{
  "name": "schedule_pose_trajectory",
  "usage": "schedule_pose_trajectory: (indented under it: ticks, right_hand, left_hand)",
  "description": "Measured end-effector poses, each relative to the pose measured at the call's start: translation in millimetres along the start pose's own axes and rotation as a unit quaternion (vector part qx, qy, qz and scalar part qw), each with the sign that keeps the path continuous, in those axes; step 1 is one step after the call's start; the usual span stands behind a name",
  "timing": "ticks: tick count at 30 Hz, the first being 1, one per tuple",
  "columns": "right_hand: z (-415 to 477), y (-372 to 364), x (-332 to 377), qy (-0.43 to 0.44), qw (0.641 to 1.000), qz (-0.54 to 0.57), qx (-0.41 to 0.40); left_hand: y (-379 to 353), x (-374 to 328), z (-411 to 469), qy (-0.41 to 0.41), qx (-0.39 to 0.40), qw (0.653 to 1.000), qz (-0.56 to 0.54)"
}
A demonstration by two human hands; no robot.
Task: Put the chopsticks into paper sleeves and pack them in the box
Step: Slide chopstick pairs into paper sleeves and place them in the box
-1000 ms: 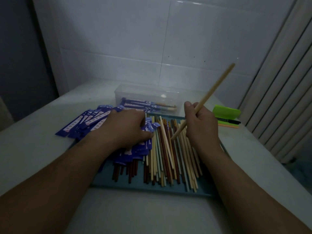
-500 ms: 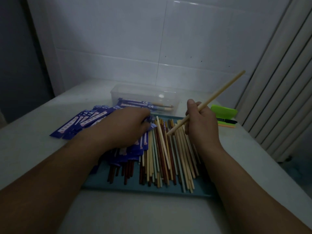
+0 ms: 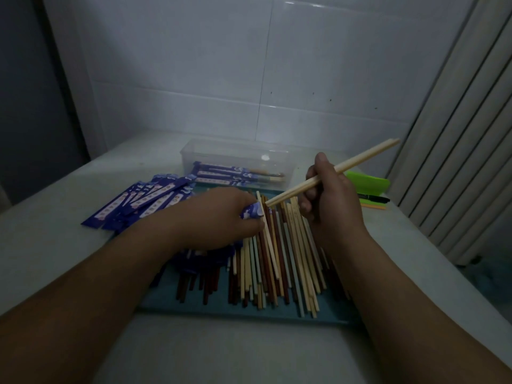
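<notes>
clearly the sleeving step is in hand: the right hand (image 3: 329,206) has its grip pressed around a pale pair of chopsticks (image 3: 340,169), tips angled down toward the left hand (image 3: 219,217), whose grip pinches the mouth of a blue paper sleeve (image 3: 252,211) over the loose chopsticks (image 3: 279,253) on the teal tray (image 3: 249,311). next, the tips need lining up with the sleeve opening and sliding in. the clear plastic box (image 3: 238,151) behind, on the surface, holds a few wrapped pairs.
</notes>
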State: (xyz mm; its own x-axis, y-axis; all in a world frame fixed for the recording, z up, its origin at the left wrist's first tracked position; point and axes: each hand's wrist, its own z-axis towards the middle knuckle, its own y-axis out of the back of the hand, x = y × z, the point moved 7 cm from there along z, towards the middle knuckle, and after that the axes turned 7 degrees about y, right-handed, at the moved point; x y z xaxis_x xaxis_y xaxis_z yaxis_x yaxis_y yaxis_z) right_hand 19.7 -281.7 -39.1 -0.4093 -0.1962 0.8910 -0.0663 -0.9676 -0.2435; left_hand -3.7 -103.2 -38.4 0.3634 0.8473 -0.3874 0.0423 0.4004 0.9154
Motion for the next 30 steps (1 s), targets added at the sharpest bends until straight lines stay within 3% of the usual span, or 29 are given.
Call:
schedule_pose_trajectory:
  ticks: [17,19,22,26,28,30]
  right_hand:
    - [-5,-9,4,0.022,0.999,-0.026,0.039]
    - [-6,-12,5,0.032,0.998,-0.036,0.051]
    - [-10,-22,0,0.018,0.995,-0.042,0.088]
    - [-18,-33,-13,-0.042,0.985,-0.069,0.153]
    - [-12,-25,-15,-0.049,0.99,-0.075,0.113]
    - [-3,-4,-15,-0.061,0.997,-0.034,0.012]
  left_hand:
    - [3,-7,-6,0.021,0.054,0.992,-0.11]
    - [3,-9,-9,0.03,0.088,0.982,-0.167]
    - [4,-19,-18,0.022,0.146,0.937,-0.316]
    - [4,-17,-16,0.02,0.139,0.932,-0.333]
    - [0,-13,-14,0.029,0.152,0.927,-0.34]
    - [-4,-9,-15,0.041,0.172,0.923,-0.343]
